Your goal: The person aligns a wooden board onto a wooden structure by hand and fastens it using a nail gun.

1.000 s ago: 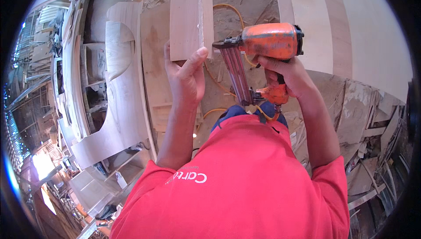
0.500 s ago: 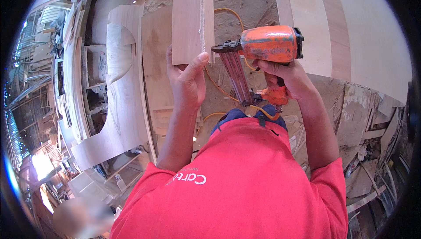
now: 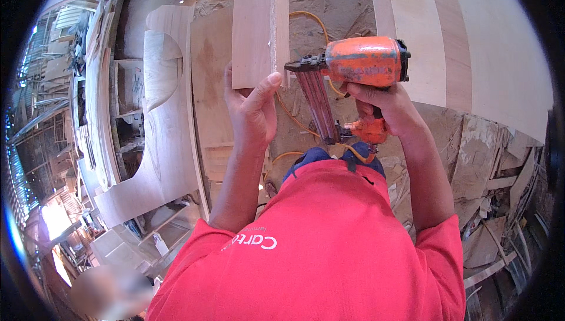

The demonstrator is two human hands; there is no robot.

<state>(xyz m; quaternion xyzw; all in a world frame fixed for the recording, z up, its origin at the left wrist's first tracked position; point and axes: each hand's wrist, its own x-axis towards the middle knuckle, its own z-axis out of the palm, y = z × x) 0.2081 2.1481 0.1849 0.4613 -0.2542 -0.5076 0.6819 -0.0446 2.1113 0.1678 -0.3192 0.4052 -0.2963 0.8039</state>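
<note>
An orange nail gun (image 3: pixel 364 62) is gripped in my right hand (image 3: pixel 391 106), its handle wrapped by my fingers. Its dark nose points left, at the right edge of a long wooden piece near its close end; whether the two touch I cannot tell. This wooden piece (image 3: pixel 253 32) is made of pale boards joined along a long seam. My left hand (image 3: pixel 254 106) pinches its near end, thumb on the right side by the seam, the other fingers partly hidden behind the board. A slanted magazine (image 3: pixel 318 106) runs down from the gun's nose towards the handle's base.
A yellow-orange air hose (image 3: pixel 315 17) loops over the dusty floor and up to the gun. Large pale panels (image 3: pixel 500 44) stand at the right. On the left lies a curved-cut wooden panel (image 3: pixel 170 144) beside shelving. Scrap wood (image 3: pixel 500 215) is heaped at the lower right.
Almost nothing differs. The nail gun, the wooden piece and both hands appear shifted very slightly right and down; both grips are the same.
</note>
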